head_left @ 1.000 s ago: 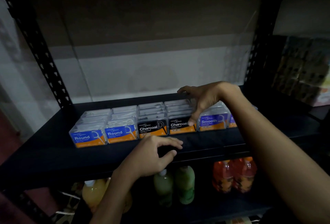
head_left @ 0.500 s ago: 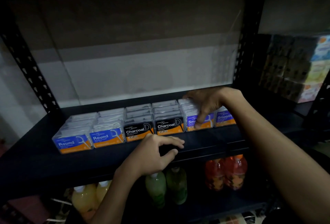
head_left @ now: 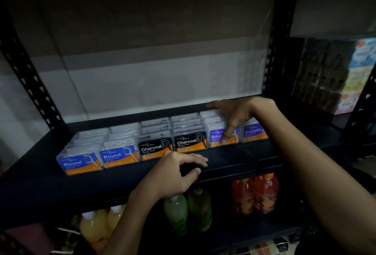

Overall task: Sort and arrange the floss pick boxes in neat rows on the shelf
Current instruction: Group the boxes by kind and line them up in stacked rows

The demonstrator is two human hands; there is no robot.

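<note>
We see the floss pick boxes lined up in columns on the dark shelf (head_left: pixel 40 183), labels facing us. Taking the front Charcoal box (head_left: pixel 190 140) with our thumb-side neighbour as landmark: a second Charcoal box (head_left: pixel 155 149) touches its left side, and left of that stand two Round boxes (head_left: pixel 120 157) and (head_left: pixel 80 163), each heading a column of clear boxes that runs back toward the wall. Just right of the landmark Charcoal box sits a Smooth box (head_left: pixel 216 137), and further right another Smooth box (head_left: pixel 254 132) with a narrow gap between the two.

Our right hand (head_left: pixel 236 116) reaches over the Smooth column beside the landmark; its fingers spread along the tops of the boxes behind and its thumb presses down on the front label, so it grips the column from above. Our left hand (head_left: pixel 177 173) rests on the shelf edge just in front of the landmark Charcoal box, fingers loosely bent, holding nothing.

Below the landmark, on the lower level, stand green bottles (head_left: pixel 187 210), with orange-red bottles (head_left: pixel 256 193) to their right and yellow bottles (head_left: pixel 97 228) to their left. Far right of the landmark, stacked packs (head_left: pixel 354 75) fill a neighbouring rack
</note>
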